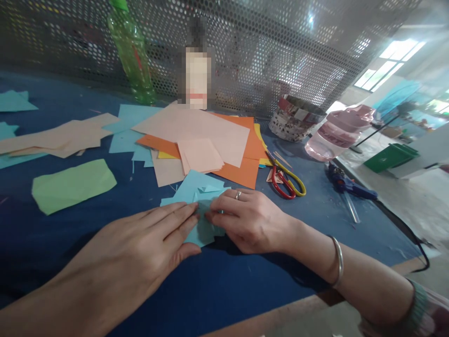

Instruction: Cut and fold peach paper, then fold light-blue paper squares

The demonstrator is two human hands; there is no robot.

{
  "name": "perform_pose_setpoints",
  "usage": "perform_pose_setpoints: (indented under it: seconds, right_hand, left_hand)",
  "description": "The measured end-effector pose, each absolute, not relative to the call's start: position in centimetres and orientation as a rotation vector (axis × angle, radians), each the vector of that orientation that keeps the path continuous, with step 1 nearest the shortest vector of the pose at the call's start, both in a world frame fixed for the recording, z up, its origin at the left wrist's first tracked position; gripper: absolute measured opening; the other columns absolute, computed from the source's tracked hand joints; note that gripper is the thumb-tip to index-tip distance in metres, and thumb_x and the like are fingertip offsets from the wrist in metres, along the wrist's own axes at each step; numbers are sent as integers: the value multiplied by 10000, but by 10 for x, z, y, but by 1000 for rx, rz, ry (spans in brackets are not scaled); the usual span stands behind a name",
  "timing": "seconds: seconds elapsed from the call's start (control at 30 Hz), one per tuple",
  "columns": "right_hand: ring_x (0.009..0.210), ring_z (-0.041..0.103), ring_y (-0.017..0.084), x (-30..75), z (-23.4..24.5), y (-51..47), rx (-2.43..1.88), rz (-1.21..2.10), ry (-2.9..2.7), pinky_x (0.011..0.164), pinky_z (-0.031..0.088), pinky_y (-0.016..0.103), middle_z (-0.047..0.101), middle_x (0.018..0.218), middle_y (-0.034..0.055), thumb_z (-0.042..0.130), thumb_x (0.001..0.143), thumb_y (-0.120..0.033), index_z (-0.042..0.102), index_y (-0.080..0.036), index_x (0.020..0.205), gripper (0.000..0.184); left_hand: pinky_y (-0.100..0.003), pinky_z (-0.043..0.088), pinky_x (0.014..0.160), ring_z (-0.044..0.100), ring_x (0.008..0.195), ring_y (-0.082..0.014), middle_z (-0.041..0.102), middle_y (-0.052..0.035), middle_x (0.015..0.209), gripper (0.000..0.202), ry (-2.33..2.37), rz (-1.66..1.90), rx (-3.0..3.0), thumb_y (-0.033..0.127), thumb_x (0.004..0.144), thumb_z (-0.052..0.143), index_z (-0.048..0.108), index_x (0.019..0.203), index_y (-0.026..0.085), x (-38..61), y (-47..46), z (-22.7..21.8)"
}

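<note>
Light blue paper (191,185), several overlapping sheets with a small folded-up piece on top, lies on the dark blue table in front of me. My left hand (147,245) rests flat, its fingers stretched out and their tips on the paper's left side; it holds nothing. From the right, my right hand (250,220) bends its fingers down and closes them on the paper; the fingertips are partly hidden. A pale pink stack of small sheets (199,157) lies just beyond the blue paper, on larger pink and orange sheets (238,173).
Scissors (286,178) with red and yellow handles lie right of the papers. Farther right are a blue glue gun (351,182) with its cord, a pink bottle (338,133) and a patterned pot (296,119). A green bottle (131,51) stands by the perforated panel. Green paper (73,185) lies left.
</note>
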State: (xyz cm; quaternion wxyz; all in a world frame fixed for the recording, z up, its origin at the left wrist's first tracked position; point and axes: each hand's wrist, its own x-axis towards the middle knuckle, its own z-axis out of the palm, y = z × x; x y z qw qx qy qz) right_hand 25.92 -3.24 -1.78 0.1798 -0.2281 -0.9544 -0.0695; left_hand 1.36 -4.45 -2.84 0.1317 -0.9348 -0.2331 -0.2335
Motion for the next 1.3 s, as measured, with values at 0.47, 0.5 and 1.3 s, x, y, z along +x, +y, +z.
perform_pose_setpoints:
  seconds: [0.47,0.5,1.3]
  right_hand:
    - [885,583,219,259,-18,-32,-677,-193,-2655,707,529,323,660,857,94,520,891,-121,658,-138,766,188]
    - [885,582,219,260,-18,-32,-677,-197,-2654,711,533,323,661,854,95,518,893,-120,655,-140,762,190]
    - [1162,547,234,270,-17,-11,-788,197,-2525,982,494,422,610,1206,141,425,807,52,627,-146,1150,444]
  left_hand:
    - [-425,575,953,689,1122,-260,741,-97,1198,388,-783,-602,-2741,359,1040,358,689,1105,166,13,-48,-28]
    - [-412,588,925,705,1086,-262,752,-95,1168,398,-723,-641,-2717,373,1035,369,696,1084,152,14,-48,-27]
    - [-376,593,846,729,999,-251,767,-114,1130,405,-703,-698,-2788,351,1031,402,750,1022,144,15,-44,-21]
